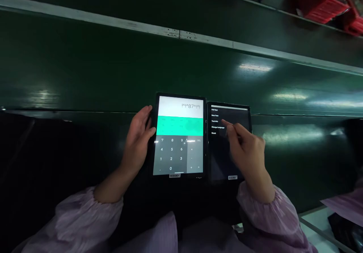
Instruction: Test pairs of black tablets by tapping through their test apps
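Two tablets stand side by side in front of me. The left tablet (171, 154) shows a calculator with a bright green band and characters on its top line. My left hand (138, 136) is at its left edge, thumb touching the frame, fingers apart beside it; the lower fingers are partly hidden. The right tablet (219, 155) has a dark screen with a short white menu list. Over it, my right hand (246, 147) points with the index finger at the menu, near "Test Info", its other fingers curled. Whether the fingertip touches the glass is unclear.
A dark green bench (99, 64) runs across, with a pale metal strip (136, 25) behind. Red bins (317, 3) stand at the far right. Lilac cloth (346, 204) and a pale surface (320, 219) show at the lower right.
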### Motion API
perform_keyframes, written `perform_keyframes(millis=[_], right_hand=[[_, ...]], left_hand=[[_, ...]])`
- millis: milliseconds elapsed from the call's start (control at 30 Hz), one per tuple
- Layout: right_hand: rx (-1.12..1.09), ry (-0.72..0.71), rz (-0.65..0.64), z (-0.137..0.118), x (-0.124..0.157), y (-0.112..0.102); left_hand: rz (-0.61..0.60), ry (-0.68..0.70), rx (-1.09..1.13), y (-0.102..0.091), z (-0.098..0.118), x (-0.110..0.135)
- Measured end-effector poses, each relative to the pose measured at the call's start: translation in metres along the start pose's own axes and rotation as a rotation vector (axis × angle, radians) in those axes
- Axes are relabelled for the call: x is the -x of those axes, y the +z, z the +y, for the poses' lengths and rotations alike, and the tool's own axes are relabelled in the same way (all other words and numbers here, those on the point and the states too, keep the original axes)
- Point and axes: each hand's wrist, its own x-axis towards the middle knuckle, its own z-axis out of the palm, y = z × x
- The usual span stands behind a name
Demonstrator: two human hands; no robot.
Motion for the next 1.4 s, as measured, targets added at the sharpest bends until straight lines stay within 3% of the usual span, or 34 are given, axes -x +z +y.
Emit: perform_keyframes(millis=[233, 400, 733, 967, 1400], right_hand=[[0.006, 0.023, -0.006, 0.020, -0.002, -0.006], [-0.025, 0.014, 0.105, 0.018, -0.002, -0.012], [-0.131, 0.050, 0.144, 0.019, 0.003, -0.016], [-0.151, 0.024, 0.010, 0.020, 0.001, -0.019], [-0.137, -0.290, -0.276, 0.016, 0.000, -0.009]], left_hand=[[-0.006, 0.063, 0.018, 0.012, -0.002, -0.032], [-0.060, 0.059, 0.088, 0.006, -0.013, -0.056], [-0.007, 0.075, -0.003, 0.015, -0.009, -0.061], [0.082, 0.102, 0.098, 0.022, -0.005, -0.053], [0.006, 0.121, 0.049, 0.014, -0.011, -0.057]])
